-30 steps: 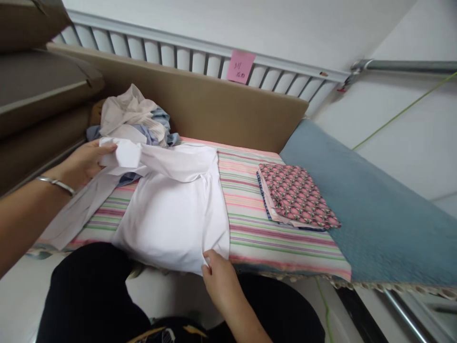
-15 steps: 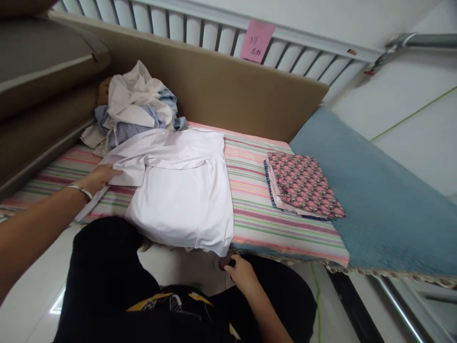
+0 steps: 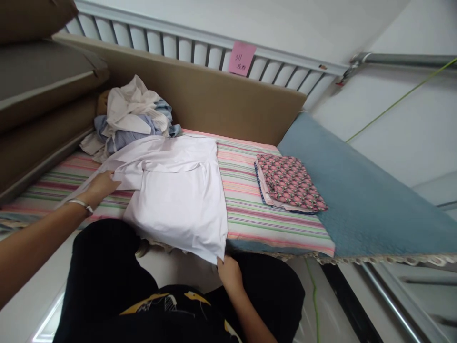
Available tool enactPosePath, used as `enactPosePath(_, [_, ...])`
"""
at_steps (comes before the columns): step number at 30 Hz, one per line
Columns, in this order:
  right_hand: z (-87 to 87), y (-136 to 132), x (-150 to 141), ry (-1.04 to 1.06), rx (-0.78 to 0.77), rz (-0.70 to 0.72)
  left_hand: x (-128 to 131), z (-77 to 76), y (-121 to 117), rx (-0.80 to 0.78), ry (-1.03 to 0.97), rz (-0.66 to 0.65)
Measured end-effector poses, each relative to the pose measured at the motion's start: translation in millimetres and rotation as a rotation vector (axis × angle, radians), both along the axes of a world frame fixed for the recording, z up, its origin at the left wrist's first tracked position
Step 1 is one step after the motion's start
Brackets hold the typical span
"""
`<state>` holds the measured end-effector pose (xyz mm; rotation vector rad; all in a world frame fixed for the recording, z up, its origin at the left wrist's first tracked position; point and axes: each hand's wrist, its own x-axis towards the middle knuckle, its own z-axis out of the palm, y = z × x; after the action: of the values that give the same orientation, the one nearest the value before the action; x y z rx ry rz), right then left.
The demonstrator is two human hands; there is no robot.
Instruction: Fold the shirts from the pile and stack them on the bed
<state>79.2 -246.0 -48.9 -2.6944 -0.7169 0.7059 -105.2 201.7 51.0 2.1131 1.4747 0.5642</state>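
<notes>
A white shirt [image 3: 174, 200] lies partly folded on the striped cloth, one sleeve stretched out to the left. My left hand [image 3: 103, 185], with a bracelet at the wrist, pinches the sleeve's fabric at the shirt's left side. At the near right corner of the shirt, my right hand [image 3: 228, 272] has its fingers closed on the hem, which hangs a little over the bed edge. The kind of garment is judged from its sleeve and body; its collar is not clear to see.
A crumpled heap of clothes [image 3: 134, 112] sits behind the shirt at the left. To the right lies a folded stack topped by a pink patterned cloth [image 3: 291, 183]. A brown board [image 3: 228, 102] stands along the rail, which bears a pink note [image 3: 242, 58]. Blue bedding [image 3: 350, 195] extends right.
My right hand has moved up and slightly left from beside the bed edge and taken hold of the shirt's near corner. My left hand stays on the sleeve; the view has shifted slightly.
</notes>
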Motion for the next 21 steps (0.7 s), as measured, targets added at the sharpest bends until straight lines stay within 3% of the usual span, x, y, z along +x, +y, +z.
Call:
enactPosePath(3, [-1.4, -10, -7, 0.067, -0.008, 0.015, 4, 9.1, -29, 0.249, 0.199, -0.057])
enactPosePath(5, [-0.9, -16, -8, 0.093, -0.024, 0.039, 15, 11.6, -56, 0.421, 0.269, -0.164])
enactPosePath(9, [18.1, -20, -3, 0.036, -0.07, 0.107, 52, 1.8, -121, 0.515, 0.257, -0.455])
enactPosePath(12, [47.1, -7, 11, -0.057, -0.033, 0.176, 83, -17.6, -170, 0.497, 0.199, -0.708])
enactPosePath(15, [76.9, 25, 34, -0.177, 0.195, 0.235, 104, -41.2, -208, 0.416, 0.135, -0.974])
enactPosePath(18, [92.6, 70, 58, -0.283, 0.431, 0.258, 109, -56.6, -226, 0.273, 0.14, -1.186])
enactPosePath(21, [89.5, 115, 82, -0.295, 0.533, 0.296, 106, -52.4, -226, 0.166, 0.102, -1.233])
